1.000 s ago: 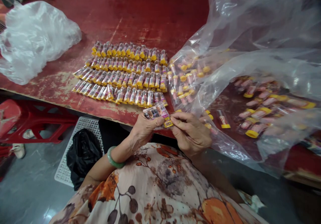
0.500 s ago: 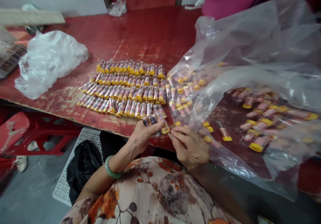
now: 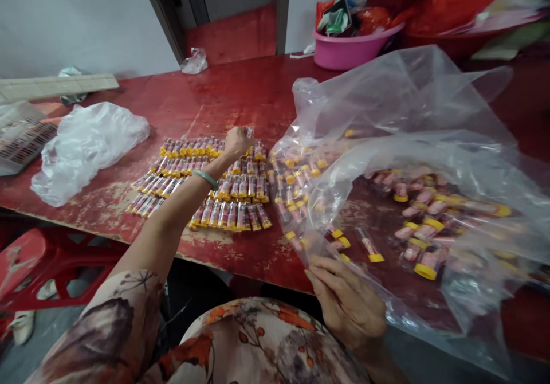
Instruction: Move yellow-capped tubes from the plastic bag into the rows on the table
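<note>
My left hand [image 3: 238, 142], with a green bangle [image 3: 206, 178] on its wrist, reaches over the back row of small clear tubes with yellow caps [image 3: 193, 147]. Its fingers are closed around a clear tube [image 3: 248, 133] that shows at their far side; how many it holds is hidden. Several rows of such tubes lie side by side on the red table [image 3: 240, 94]. Nearer my body, my right hand [image 3: 348, 301] is closed, thumb and fingers pressed together at the edge of a large clear plastic bag [image 3: 408, 91]. What those fingers pinch, if anything, is hidden.
Loose pink-filled tubes [image 3: 428, 229] lie in and under the bag, with a single tube [image 3: 369, 245] before them. A crumpled plastic bag [image 3: 92, 143] and a basket [image 3: 26, 137] are at left. A pink basin [image 3: 352, 49] stands behind; a red stool [image 3: 55, 275] is below.
My left hand has gone from beside my right hand, with tubes in it, forward to the back row. My right hand has shifted slightly nearer my body. The view has tilted up.
</note>
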The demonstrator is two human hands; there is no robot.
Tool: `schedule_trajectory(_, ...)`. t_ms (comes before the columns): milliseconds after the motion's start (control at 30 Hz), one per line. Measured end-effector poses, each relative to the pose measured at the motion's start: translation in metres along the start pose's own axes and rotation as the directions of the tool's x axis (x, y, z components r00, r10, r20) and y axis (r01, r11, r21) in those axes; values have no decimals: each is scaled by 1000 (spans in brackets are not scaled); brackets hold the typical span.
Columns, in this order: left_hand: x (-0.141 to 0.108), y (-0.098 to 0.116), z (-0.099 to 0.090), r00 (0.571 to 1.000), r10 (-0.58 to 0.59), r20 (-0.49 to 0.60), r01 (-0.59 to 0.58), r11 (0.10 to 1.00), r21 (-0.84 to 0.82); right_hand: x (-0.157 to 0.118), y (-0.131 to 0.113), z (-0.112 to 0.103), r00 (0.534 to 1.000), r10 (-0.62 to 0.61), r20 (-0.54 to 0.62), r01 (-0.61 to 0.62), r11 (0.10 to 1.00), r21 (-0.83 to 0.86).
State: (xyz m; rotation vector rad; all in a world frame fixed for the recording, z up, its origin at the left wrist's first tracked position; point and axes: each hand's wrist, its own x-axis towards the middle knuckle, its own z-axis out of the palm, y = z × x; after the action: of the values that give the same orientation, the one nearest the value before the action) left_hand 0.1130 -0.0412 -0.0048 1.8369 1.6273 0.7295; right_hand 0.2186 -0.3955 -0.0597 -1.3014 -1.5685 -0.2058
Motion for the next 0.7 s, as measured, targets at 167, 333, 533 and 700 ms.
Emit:
schedule_trajectory(167,9,-7,19,1000,24,-13,-24,1000,-16,-5,4,-10,999,35,-9,-35,999,-38)
schedule_trajectory(333,-6,-6,4,999,-22,-25,17,987,-159,0,28,-33,992,121,-32,-125,982,-139)
schedule_trajectory(533,-98,-13,-28,918,-164,361,393,506,-768,4,108,-37,973,194,122,-114,871,-477)
schedule_trajectory(700,-179,-24,-27,851,-134,507,520,350,-779,-13,143,-24,907,289,308,-29,769,-638)
